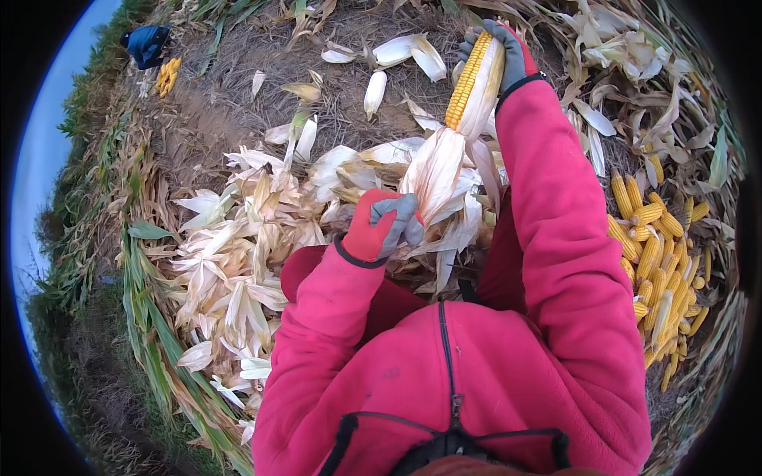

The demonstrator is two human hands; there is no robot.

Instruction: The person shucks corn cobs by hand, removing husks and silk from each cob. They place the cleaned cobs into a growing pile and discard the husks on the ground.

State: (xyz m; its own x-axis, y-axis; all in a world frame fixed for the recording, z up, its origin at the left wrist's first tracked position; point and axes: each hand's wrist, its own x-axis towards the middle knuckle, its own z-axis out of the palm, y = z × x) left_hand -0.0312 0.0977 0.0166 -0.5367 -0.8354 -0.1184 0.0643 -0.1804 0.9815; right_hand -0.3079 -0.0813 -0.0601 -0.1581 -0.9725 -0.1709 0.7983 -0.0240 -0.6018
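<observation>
Up ahead and to the right, my gloved right hand [514,57] is closed around an ear of corn [470,83], its yellow kernels bare along the left side. Pale husk [439,170] still covers the ear's right side and hangs down from its lower end toward me. The end of that husk is pinched in my left hand [389,225], in a red and grey glove, lower and left of the ear. Part of the right hand's grip is hidden behind the ear.
Stripped husks [230,262] lie heaped on my left and in front of me. A pile of bare yellow corn ears [659,270] lies on my right. Dry stalks [643,87] fill the far right. Far left are a small group of ears [167,78] and a dark blue object [146,46].
</observation>
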